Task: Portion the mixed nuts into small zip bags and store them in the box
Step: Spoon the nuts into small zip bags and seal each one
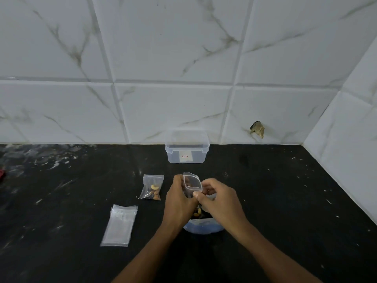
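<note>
Beyond my fingers (pixel 195 194) I see a black bench (pixel 275 190), speckled and smeared with white marks, heaviest far to their left. Behind it rises a wall of white marble-look tiles (pixel 173 107) with grey-brown veins. Up and right of the fingers one tile has a chipped hole (pixel 257 129). A side wall (pixel 350 135) closes the corner at right. The light is dim and even.

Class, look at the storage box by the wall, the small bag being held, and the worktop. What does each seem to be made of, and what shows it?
Storage box: likely translucent rigid plastic; the dark worktop shows faintly through its walls.
Small bag, held by the left hand and right hand: thin clear plastic film, glossy and creased.
Worktop: apparently dark stone, matte and scuffed, though laminate is possible.
</note>
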